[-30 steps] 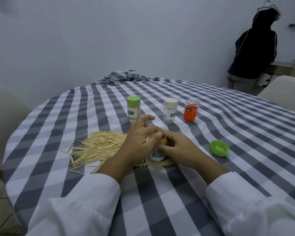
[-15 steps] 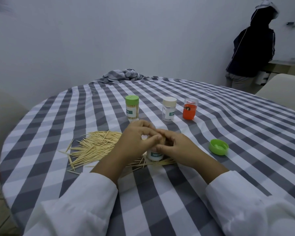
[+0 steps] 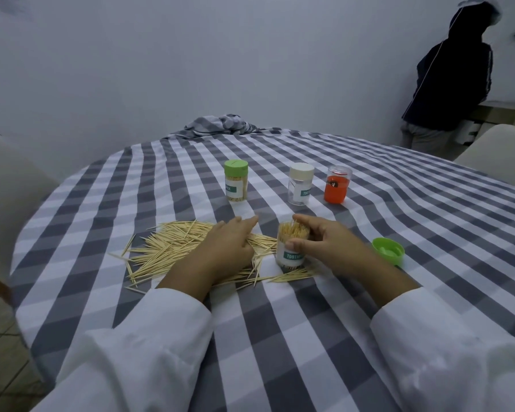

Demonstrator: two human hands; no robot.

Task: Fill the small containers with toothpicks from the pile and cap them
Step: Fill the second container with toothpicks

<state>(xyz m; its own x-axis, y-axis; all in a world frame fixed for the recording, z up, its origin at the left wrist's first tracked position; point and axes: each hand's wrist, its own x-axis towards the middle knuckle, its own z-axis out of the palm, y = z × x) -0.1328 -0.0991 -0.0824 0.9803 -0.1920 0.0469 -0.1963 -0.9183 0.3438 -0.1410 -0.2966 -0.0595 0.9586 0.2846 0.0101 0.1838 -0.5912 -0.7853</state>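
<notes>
Here the right hand curls its fingers round the clear, uncapped plastic container packed with toothpicks, upright on the checked counter. The left hand lies flat, fingers straight, on the pale wooden toothpick pile. A loose green plastic cap sits just right.

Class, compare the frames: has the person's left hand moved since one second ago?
Yes. The left hand has left the open container, which the right hand holds, and gone leftward onto the toothpick pile, away from the loose green cap.
</notes>
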